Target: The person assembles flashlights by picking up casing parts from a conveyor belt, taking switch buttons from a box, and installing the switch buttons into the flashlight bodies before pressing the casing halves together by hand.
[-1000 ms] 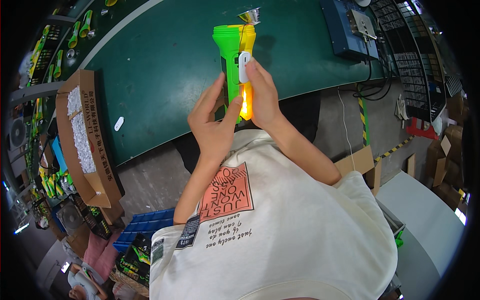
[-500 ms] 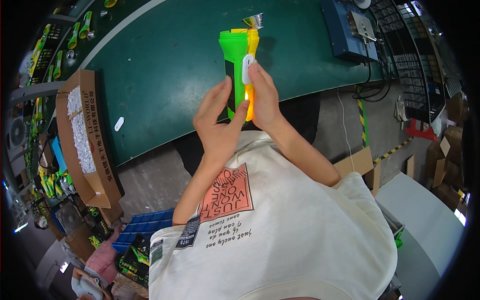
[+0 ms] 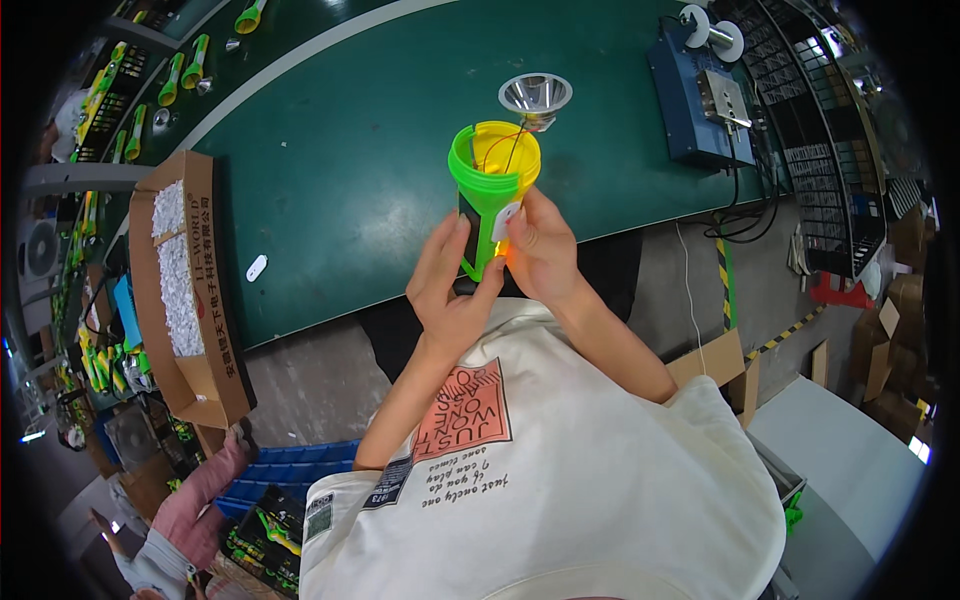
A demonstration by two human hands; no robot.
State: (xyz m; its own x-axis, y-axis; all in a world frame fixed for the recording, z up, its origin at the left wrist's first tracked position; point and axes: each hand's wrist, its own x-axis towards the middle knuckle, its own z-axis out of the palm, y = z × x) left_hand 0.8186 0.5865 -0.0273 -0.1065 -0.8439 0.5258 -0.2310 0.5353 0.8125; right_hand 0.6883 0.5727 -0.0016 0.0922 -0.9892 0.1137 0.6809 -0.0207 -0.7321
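Note:
Both hands hold a green and yellow flashlight body [image 3: 487,205], its wide open end tilted up and away from me. Thin wires run out of that end to a silver reflector cup [image 3: 536,97], which hangs just beyond the rim. My left hand [image 3: 445,285] grips the green side and black panel, thumb low near an orange glow. My right hand [image 3: 545,245] wraps the yellow side, with its thumb at the white switch piece [image 3: 505,220]. Away to the left, a loose white oval piece [image 3: 257,268] lies on the green table [image 3: 350,200].
A cardboard box [image 3: 208,300] full of small white pieces stands at the table's left edge. Back right sits a blue machine [image 3: 690,110] with a spool and cables, beside a black wire rack [image 3: 815,140]. More flashlight bodies [image 3: 195,60] lie far left. Another person [image 3: 180,530] is at lower left.
The flashlight has tipped so its open end and inner wires now show, and the reflector appears larger and face up. Both hands still hold the body. The view has shifted slightly.

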